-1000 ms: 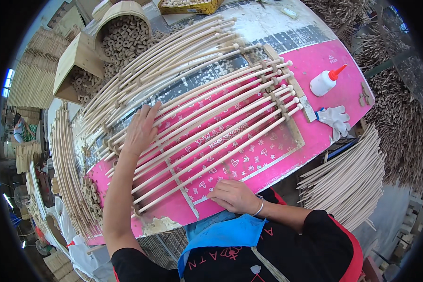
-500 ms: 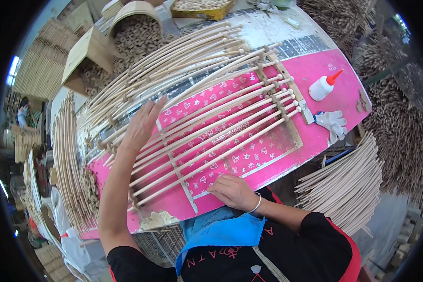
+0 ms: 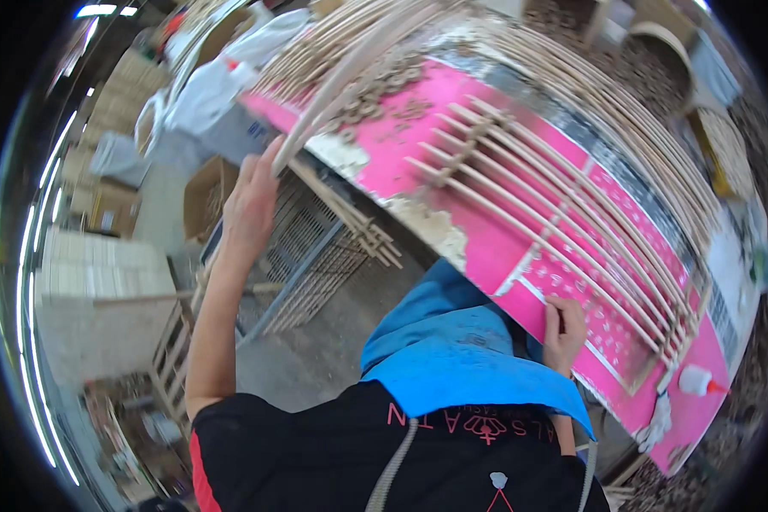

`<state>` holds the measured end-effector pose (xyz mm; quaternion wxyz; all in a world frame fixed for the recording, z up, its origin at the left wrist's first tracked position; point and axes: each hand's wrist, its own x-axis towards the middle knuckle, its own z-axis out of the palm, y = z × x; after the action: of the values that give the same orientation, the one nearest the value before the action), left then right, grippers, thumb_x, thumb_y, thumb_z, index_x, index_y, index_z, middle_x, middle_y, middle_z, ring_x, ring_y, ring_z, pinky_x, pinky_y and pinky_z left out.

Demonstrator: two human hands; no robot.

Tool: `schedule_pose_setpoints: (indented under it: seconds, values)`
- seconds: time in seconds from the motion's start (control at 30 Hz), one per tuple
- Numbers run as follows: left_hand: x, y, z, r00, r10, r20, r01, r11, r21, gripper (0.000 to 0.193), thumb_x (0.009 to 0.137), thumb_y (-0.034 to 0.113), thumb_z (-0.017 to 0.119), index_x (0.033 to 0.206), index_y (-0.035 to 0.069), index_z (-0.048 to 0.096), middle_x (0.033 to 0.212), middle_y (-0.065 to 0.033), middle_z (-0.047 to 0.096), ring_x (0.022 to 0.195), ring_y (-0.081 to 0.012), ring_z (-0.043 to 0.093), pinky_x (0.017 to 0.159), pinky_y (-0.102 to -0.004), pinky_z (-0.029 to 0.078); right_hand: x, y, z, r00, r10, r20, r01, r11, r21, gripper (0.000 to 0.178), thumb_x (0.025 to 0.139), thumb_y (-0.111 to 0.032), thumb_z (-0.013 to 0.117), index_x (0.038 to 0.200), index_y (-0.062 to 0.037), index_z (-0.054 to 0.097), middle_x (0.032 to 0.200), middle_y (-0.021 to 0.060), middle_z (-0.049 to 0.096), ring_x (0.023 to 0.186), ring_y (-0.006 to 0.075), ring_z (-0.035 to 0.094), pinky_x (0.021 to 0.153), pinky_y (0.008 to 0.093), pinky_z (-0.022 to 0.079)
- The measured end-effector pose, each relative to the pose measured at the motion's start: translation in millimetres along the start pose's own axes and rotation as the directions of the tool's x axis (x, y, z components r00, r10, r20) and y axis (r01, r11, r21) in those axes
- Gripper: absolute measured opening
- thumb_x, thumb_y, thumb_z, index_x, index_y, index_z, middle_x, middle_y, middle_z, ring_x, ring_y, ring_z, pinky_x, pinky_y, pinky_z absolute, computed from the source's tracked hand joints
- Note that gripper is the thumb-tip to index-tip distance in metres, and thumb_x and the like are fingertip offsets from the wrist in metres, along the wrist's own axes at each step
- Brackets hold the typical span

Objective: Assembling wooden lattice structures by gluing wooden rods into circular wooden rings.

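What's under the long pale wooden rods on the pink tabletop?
Between the long pale wooden rods, the pink tabletop shows, with white printed shapes and a pale strip. Whatever lies directly beneath each rod is covered.

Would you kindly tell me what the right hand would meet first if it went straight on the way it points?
Probably the nearest wooden rod lying over the pink tabletop; the right hand, by the tabletop's edge, points roughly toward it, though the hand's height is unclear.

The rods [image 3: 326,101] look matt wood, the apron [image 3: 482,384] cloth, the bottle [image 3: 695,381] plastic, the tabletop [image 3: 422,224] rough-patched
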<state>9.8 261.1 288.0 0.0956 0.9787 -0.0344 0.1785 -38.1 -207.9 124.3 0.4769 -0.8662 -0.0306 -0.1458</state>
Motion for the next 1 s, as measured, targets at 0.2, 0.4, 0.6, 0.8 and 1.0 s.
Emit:
schedule_pose_setpoints:
  seconds: [0.2,0.4,0.6,0.8,1.0]
  values:
    - [-187.7,-101.4,-0.9,0.824,-0.548,-0.143,0.552,0.834,-0.015,0.052,0.104,0.004,0.046,0.156,0.005,0.041,0.121,-0.0234,0.052,0.11,-0.0443,0.058,0.094,-0.0482,0.048,0.7,-0.5,3.6,0.997,0.012,0.075,-0.01,1.0,-0.028,0.009,0.099,-0.005,0.065,0.102,0.0011,0.071,0.091,0.0119,0.067,0.085,0.0227,0.064,0.076,0.0347,0.048]
    - [-258.9,-181.4,114.1,0.594,-0.787,-0.169,0.763,0.617,-0.191,0.054,0.101,0.004,0.051,0.154,0.001,0.041,0.119,-0.026,0.057,0.108,-0.0437,0.061,0.097,-0.0507,0.049,0.2,11.7,7.2,0.996,-0.019,0.092,0.025,0.998,-0.065,0.012,0.103,-0.006,0.062,0.102,0.0015,0.071,0.089,0.0092,0.066,0.081,0.0186,0.06,0.07,0.0319,0.045]
    - [-204.7,-224.2,250.5,0.489,-0.865,-0.111,0.84,0.501,-0.207,0.045,0.093,0.001,0.056,0.137,-0.002,0.051,0.109,-0.0287,0.06,0.104,-0.0485,0.061,0.092,-0.0537,0.049,-2.5,9.1,6.0,0.995,-0.039,0.087,0.056,0.978,-0.203,0.011,0.103,-0.006,0.063,0.104,0.0021,0.07,0.089,0.0108,0.064,0.082,0.019,0.06,0.071,0.0312,0.045]
    - [-134.8,-229.0,319.2,0.274,-0.957,-0.093,0.936,0.288,-0.201,0.04,0.097,0.006,0.056,0.136,0.0,0.051,0.114,-0.0299,0.059,0.106,-0.0506,0.062,0.091,-0.0571,0.051,-4.5,6.6,7.8,0.994,0.021,0.104,0.004,0.971,-0.239,0.011,0.103,-0.004,0.061,0.103,0.0032,0.068,0.089,0.01,0.06,0.08,0.0194,0.056,0.072,0.0331,0.044]
    - [-96.9,-224.9,341.0,0.115,-0.993,0.005,0.954,0.109,-0.28,0.037,0.101,0.009,0.055,0.138,0.003,0.051,0.115,-0.0256,0.059,0.103,-0.0476,0.062,0.086,-0.0552,0.049,-2.0,1.0,13.6,0.997,0.055,0.062,-0.035,0.957,-0.288,0.012,0.103,-0.005,0.059,0.102,0.0026,0.068,0.09,0.0105,0.06,0.083,0.0199,0.056,0.076,0.0321,0.044]
